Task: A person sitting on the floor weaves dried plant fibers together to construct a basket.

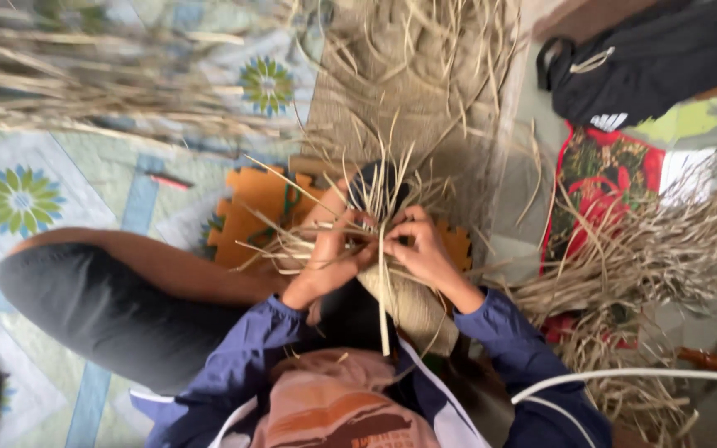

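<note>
I sit on the floor with a half-woven piece of pale dried straw [400, 303] in my lap. Loose strips [379, 187] fan upward and outward from it. My left hand [329, 257] grips strands on the left side of the weave. My right hand [421, 245] pinches strands just beside it, fingers curled around them. The two hands nearly touch at the centre of the work. A dark round form [375, 187] sits behind the strips, mostly hidden.
A woven straw mat [408, 75] lies ahead. Dried straw bundles lie at the upper left [85, 83] and at the right [665, 249]. An orange foam tile [255, 207], a black bag [649, 58] and a red patterned cloth [603, 178] surround me. My bent knee [101, 299] is at left.
</note>
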